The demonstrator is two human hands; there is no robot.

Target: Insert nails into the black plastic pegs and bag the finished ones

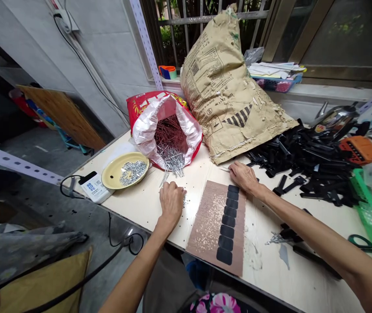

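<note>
My left hand (172, 200) is closed on the table, its fingers curled beside small shiny metal bits; what it holds is hidden. Long thin metal pins (174, 163) spill from the mouth of a red and white bag (140, 130) just beyond it. My right hand (245, 177) has its fingers pinched, and a thin metal pin (224, 168) sticks out to the left of the fingertips. Below that hand, a row of black rounded-square pieces (227, 221) lies along the right side of a brown board (202, 226) with pale worn specks.
A large tan paper sack (228, 95) leans at the back. Black plastic parts (303, 161) are heaped to the right, near a metal kettle (336, 119) and a green basket (371, 217). A yellow dish (109, 174) of small metal pieces stands left beside a white power box (95, 188).
</note>
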